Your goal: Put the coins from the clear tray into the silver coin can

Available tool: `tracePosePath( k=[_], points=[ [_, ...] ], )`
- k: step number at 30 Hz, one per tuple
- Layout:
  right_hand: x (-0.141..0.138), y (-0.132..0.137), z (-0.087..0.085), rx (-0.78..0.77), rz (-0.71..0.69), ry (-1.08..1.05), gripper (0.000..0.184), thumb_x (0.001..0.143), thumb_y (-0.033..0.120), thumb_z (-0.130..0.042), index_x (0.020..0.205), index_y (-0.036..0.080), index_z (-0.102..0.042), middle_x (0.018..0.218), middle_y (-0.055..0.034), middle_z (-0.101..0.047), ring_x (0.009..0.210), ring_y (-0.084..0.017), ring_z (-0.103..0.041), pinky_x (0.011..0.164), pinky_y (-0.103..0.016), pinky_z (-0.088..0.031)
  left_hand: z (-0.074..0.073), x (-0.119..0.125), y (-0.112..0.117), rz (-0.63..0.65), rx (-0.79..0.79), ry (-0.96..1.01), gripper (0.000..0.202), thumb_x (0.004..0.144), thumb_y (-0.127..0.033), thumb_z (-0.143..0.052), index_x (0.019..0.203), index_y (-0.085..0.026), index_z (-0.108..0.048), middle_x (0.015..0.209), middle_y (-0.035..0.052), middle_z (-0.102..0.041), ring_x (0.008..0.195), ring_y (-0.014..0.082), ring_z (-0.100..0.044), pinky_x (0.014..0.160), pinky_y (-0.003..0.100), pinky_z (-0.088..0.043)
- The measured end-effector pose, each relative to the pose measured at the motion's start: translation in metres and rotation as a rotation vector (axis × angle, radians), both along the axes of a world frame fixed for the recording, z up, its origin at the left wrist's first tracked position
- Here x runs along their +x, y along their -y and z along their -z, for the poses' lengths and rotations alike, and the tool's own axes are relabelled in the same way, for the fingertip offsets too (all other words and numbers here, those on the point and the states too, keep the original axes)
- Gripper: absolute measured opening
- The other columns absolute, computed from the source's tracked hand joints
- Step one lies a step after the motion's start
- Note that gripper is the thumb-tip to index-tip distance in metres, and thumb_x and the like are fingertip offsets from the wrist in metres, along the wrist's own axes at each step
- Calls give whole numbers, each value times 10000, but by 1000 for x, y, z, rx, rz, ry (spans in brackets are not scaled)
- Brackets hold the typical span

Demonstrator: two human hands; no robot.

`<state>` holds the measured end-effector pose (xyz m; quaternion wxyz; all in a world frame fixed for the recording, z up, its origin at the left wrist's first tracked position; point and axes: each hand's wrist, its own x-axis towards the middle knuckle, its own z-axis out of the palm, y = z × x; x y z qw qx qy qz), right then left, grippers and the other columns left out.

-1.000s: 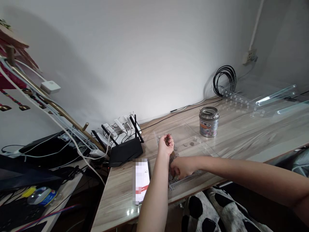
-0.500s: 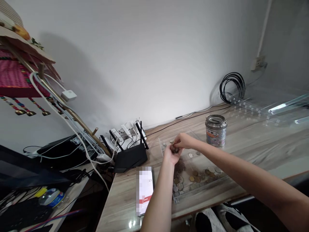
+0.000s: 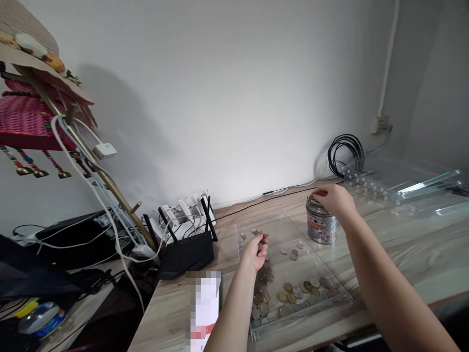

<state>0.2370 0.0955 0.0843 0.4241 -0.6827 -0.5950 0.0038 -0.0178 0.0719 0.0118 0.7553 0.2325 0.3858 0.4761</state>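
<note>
My left hand [image 3: 256,252] hovers above the clear acrylic tray [image 3: 273,230], fingers curled around some coins [image 3: 263,239]. Over at the tin can [image 3: 321,229], a silver coin bank with a printed label and a slotted lid, my right hand [image 3: 334,198] has its fingers pinched together at the lid. What those fingertips hold is too small to make out. Loose gold and silver coins [image 3: 291,297] lie across the tray, thickest along its near edge and left side, with a few silver coins [image 3: 294,255] nearer the middle.
Left of the tray are a phone [image 3: 208,305] and a black router [image 3: 188,256] with upright antennas. A coiled black cable [image 3: 346,156] leans on the wall behind clear acrylic pieces [image 3: 388,195]. White cables hang from a stand [image 3: 120,195] at left.
My right hand has left my left hand and moved right to the tin's lid. My left hand stays over the tray with coins in it. The view has shifted slightly.
</note>
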Motion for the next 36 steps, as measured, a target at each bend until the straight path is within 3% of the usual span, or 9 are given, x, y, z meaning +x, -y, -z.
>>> tracePosePath(
  k=[6,11,13,17,21,24,29,32,36],
  points=[
    [14,0,11,-56,185,217,177,618,306,-510,621,204,-655,631,-59,-614,666,-193,-517,547,-273,-311,-3,3,3,182,41,-132,215,760,-279,-469,623,-113,-478,477,-46,-395,294,-20,-195,283,107,-48],
    [-14,8,8,283,149,142,257,702,288,-444,817,188,-651,774,-64,-631,766,-195,-509,672,-294,-342,-2,2,2,188,-15,-91,191,749,-169,-380,696,-77,-540,521,0,-442,334,0,-281,293,116,-90],
    [-38,12,10,296,-48,66,271,733,285,-414,827,182,-646,767,-56,-633,711,-162,-517,643,-258,-356,-1,3,3,166,36,-127,168,723,-123,-412,755,-58,-564,544,9,-459,354,0,-312,299,115,-97],
    [-88,16,26,-57,-676,51,228,707,303,-463,714,187,-660,642,-18,-631,553,-114,-500,516,-213,-343,0,5,5,122,198,-196,120,698,-181,-528,738,-75,-566,552,0,-471,347,-12,-279,303,125,-69],
    [-105,15,38,-210,-875,11,191,673,256,-489,682,169,-658,602,-12,-625,550,-107,-504,511,-201,-346,-1,7,6,157,259,-203,177,679,-285,-579,713,-114,-550,530,-23,-460,332,-15,-235,311,131,-43],
    [-91,16,29,-134,-739,-14,174,653,266,-511,685,176,-658,614,-9,-627,563,-111,-511,529,-205,-355,-3,8,8,223,221,-198,243,713,-331,-526,732,-94,-575,543,-4,-469,340,-8,-256,309,137,-52],
    [-32,21,3,191,-111,-18,240,685,351,-482,765,213,-661,711,-24,-634,612,-133,-519,551,-229,-353,-3,7,5,75,80,-140,180,698,-137,-429,764,-74,-583,549,16,-482,353,10,-305,305,141,-95],
    [-1,17,1,95,128,20,239,668,347,-483,779,240,-666,736,-29,-637,646,-159,-528,523,-241,-334,-2,6,4,17,83,-156,192,652,-55,-423,777,-70,-568,587,44,-527,381,19,-362,315,134,-124],
    [19,6,9,-158,180,89,217,626,305,-500,750,256,-671,744,-35,-638,675,-179,-538,502,-247,-319,1,7,5,48,155,-207,142,638,-68,-490,768,-96,-540,617,54,-570,378,15,-368,325,133,-112]
  ],
)
